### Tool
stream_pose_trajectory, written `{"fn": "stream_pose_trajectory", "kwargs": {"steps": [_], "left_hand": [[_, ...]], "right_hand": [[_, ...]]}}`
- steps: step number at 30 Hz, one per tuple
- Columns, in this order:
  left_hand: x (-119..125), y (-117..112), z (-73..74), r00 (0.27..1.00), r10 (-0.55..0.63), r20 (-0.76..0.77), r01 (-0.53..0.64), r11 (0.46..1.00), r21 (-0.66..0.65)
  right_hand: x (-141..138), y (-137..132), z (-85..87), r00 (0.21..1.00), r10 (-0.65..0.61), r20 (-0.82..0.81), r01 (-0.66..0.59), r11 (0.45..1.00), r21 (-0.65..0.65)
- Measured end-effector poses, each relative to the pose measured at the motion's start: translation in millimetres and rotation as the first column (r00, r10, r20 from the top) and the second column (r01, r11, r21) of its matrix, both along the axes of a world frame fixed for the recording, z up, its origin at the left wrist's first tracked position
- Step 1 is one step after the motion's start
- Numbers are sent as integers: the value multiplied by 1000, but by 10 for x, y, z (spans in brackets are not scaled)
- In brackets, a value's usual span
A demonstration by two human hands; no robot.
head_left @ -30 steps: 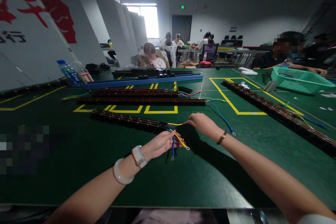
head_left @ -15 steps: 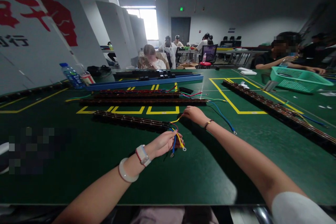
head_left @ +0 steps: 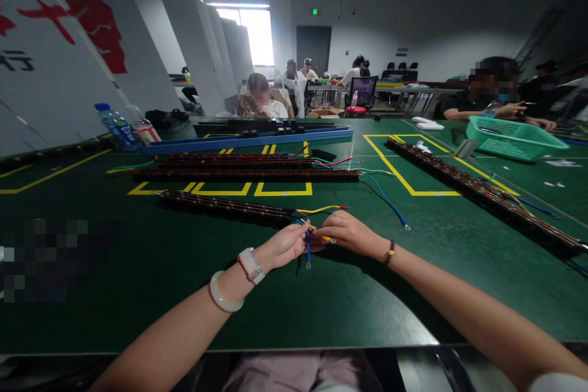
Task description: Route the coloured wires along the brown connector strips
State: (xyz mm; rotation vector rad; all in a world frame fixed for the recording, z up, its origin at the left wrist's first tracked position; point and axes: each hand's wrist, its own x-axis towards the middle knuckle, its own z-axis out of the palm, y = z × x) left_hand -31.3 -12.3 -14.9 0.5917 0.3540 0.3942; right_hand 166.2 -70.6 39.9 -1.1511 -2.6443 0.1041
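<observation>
A long dark strip (head_left: 225, 207) lies on the green table (head_left: 138, 269) with coloured wires coming out of its right end. My left hand (head_left: 287, 244) is closed around a bundle of those wires; a blue wire (head_left: 307, 250) hangs below its fingers. My right hand (head_left: 346, 231) meets it from the right, fingers pinched on a yellow wire (head_left: 325, 237). Another yellow wire (head_left: 321, 209) lies stretched out on the table just beyond both hands.
More dark strips (head_left: 248, 175) and a blue rail (head_left: 248, 139) lie farther back over yellow floor-tape marks. Another long strip (head_left: 478, 191) runs along the right. A green basket (head_left: 514, 139) stands far right, water bottles (head_left: 120, 128) at left. People sit at tables behind.
My right hand laid one yellow wire out on the table, then came back to my left hand and pinched another yellow wire. My left hand stayed closed on the bundle.
</observation>
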Motion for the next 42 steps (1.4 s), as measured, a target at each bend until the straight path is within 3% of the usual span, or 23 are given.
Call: {"fn": "stream_pose_trajectory", "kwargs": {"steps": [3, 5, 7, 11, 14, 17, 22, 33, 38, 42], "left_hand": [[-33, 11, 30, 998, -65, 18, 66, 997, -36], [-50, 19, 36, 993, -112, 38, 114, 992, -55], [-57, 19, 29, 991, -128, 28, 129, 991, -29], [-56, -2, 5, 995, -83, -53, 84, 996, 25], [-58, -16, -12, 997, -67, -43, 69, 997, 32], [-49, -21, -27, 997, -71, -21, 72, 996, 52], [-7, -19, -30, 997, -69, -34, 71, 996, 61], [-2, -48, 68, 999, -28, -46, 29, 999, 14], [22, -74, 70, 996, 54, -78, -52, 998, 25], [5, -83, 53, 984, 70, -165, -45, 987, 152]], "right_hand": [[-90, 182, 73, 955, -179, -238, 172, 984, -48], [-203, 365, 177, 902, -315, -294, 303, 949, -85], [-379, 568, 292, 889, -380, -254, 370, 925, -86], [-867, 928, 398, 922, -382, -65, 377, 923, -78], [-1193, 1085, 313, 938, -340, 73, 344, 937, -52], [-1348, 1145, 156, 939, -303, 164, 318, 946, -71], [-1343, 1151, -24, 936, -309, 167, 319, 947, -38], [-1333, 1142, -68, 925, -317, 207, 328, 944, -19], [-1301, 1076, -35, 928, -278, 247, 279, 960, 35], [-1151, 976, 93, 949, -301, 96, 299, 954, 30]]}}
